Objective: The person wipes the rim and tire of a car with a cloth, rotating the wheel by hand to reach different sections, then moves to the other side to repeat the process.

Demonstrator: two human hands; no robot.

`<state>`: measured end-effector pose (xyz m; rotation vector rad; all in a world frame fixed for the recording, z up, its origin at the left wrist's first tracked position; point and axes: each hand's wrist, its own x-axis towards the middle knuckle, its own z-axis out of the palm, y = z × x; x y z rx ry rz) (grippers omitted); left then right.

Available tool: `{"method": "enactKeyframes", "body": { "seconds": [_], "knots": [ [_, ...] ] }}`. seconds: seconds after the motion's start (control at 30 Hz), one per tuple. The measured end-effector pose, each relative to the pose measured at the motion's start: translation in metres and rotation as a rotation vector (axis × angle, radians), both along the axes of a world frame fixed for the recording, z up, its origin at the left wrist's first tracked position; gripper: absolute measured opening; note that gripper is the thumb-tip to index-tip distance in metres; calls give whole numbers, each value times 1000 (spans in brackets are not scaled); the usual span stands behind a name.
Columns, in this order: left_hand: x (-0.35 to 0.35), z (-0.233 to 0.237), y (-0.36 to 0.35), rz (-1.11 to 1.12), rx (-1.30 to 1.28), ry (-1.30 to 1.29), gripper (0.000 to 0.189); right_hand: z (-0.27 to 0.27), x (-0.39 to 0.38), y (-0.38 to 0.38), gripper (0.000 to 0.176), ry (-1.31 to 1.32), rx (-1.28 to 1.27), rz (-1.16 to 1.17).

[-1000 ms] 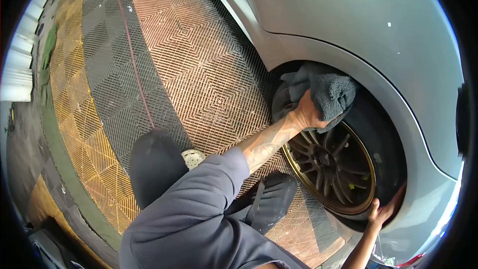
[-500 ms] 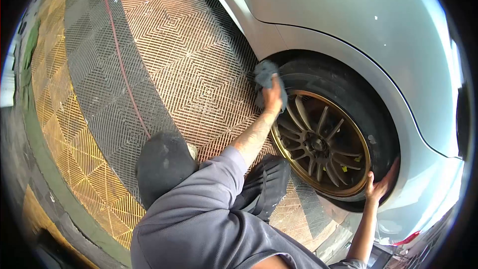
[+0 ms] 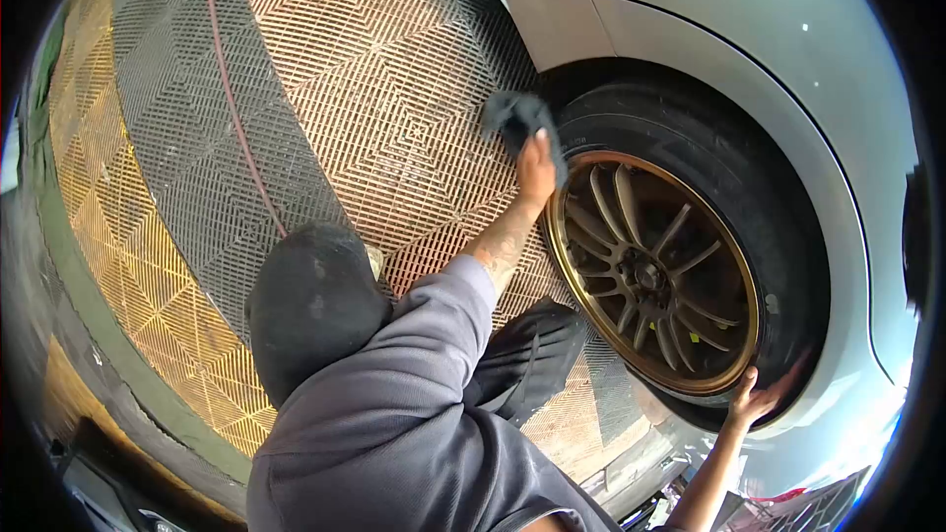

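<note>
My left hand (image 3: 537, 172) is closed on a bunched dark grey cloth (image 3: 520, 118), at the upper left edge of the tyre. The cloth is smeared by motion and its upper part hangs out over the floor. The black tyre (image 3: 680, 123) sits in the wheel arch of a silver car, around a bronze multi-spoke wheel (image 3: 645, 276). At the tyre's lower right, my right hand (image 3: 754, 402) rests with its thumb raised near the rim and its fingers stretched along the rubber, partly in shadow.
The silver car body (image 3: 729, 0) curves over the wheel on the right. My bent knees (image 3: 315, 310) are close to the wheel. A thin reddish hose (image 3: 232, 99) runs across the grated floor tiles (image 3: 394, 108) on the left.
My left hand and the cloth have shifted up and slightly left, away from the rim. The view has moved, so the wheel appears farther right. My right hand stays at the tyre.
</note>
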<state>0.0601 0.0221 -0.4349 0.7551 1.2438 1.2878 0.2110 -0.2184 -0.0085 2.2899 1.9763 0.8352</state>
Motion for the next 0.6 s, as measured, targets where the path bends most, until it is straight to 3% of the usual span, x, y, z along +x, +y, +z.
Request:
{"method": "enactKeyframes", "body": {
  "seconds": [0.03,0.07,0.1,0.2,0.3,0.37,0.47,0.6],
  "knots": [
    [8,-39,-21,-112,-103,72,46,-1,1,0,95,-21,5,-5],
    [15,-76,-53,-70,215,503,43,-1,1,0,95,-22,6,-12],
    [5,-77,-66,-369,-159,236,41,-1,3,-1,95,-28,13,-11],
    [1,-61,-77,-400,-244,190,38,-3,3,0,96,-28,23,-18],
    [-6,-9,-55,-124,13,-83,43,-4,8,-2,96,-30,46,-25],
    [-9,30,-34,27,175,234,37,-3,4,-8,96,-40,46,-57],
    [-25,65,-7,125,268,87,22,-2,-1,2,95,-29,45,-37],
    [-35,21,-24,-52,272,192,26,-6,6,-6,92,-23,70,-46]
  ]
}}
